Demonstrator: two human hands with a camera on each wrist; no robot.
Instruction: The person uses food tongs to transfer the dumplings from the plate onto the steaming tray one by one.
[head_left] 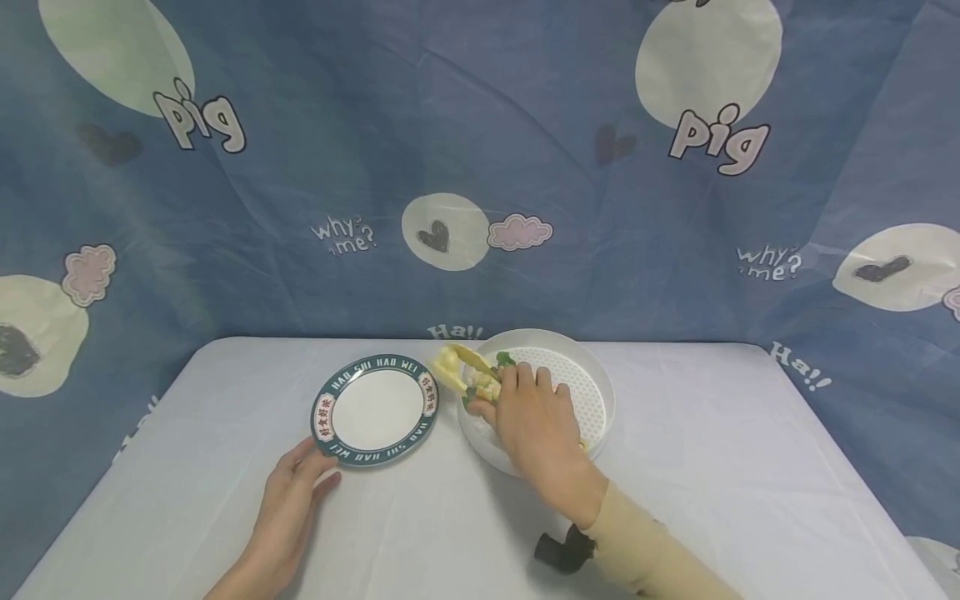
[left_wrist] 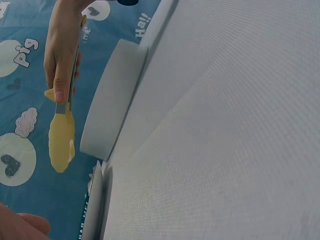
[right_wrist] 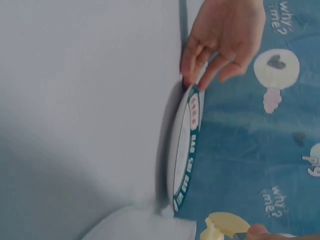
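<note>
My right hand (head_left: 536, 421) grips metal-armed tongs with yellow tips (left_wrist: 62, 142). It reaches over a round white basket (head_left: 596, 367) with a perforated bottom. The tongs' tips stick out past the basket's left rim, and a pale yellow piece (right_wrist: 212, 231) shows between them; its kind is unclear. Inside the basket, a green piece (head_left: 505, 358) and some yellowish bits are partly hidden by the hand. My left hand (head_left: 288, 492) touches the near left rim of a white plate (head_left: 377, 408) with fairly relaxed fingers. The plate has a dark green lettered border.
Both vessels stand on a white-clothed table (head_left: 420, 533), the plate left of the basket. A black object (head_left: 558, 552) appears beside the right sleeve (head_left: 652, 542). Behind the table hangs a blue printed curtain (head_left: 465, 125).
</note>
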